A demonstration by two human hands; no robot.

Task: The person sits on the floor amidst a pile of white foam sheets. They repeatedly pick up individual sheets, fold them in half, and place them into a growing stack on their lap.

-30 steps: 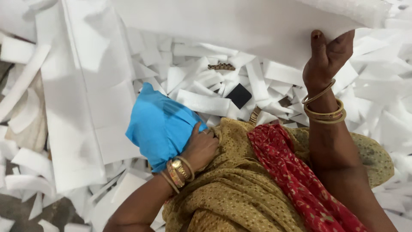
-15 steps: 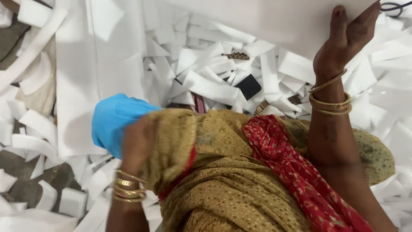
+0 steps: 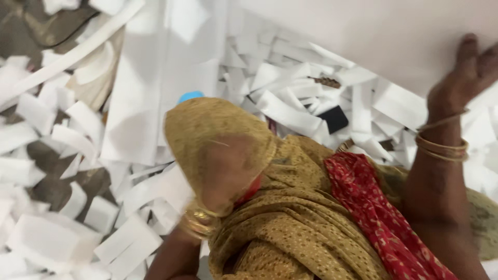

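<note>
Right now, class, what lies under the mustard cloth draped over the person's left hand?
Under the mustard cloth only a sliver of a blue object shows. The left hand itself is covered; just the bangled wrist shows.

Right hand [image 3: 464, 78] presses white sheet [image 3: 373, 36]; left hand hidden under mustard cloth [image 3: 220, 145].

floor [image 3: 52, 189]: dark and mottled where I see it bare | cover: loose white paper strips [image 3: 290, 111] heaped all around me | light: soft, even | walls, windows, furniture: out of view
</note>
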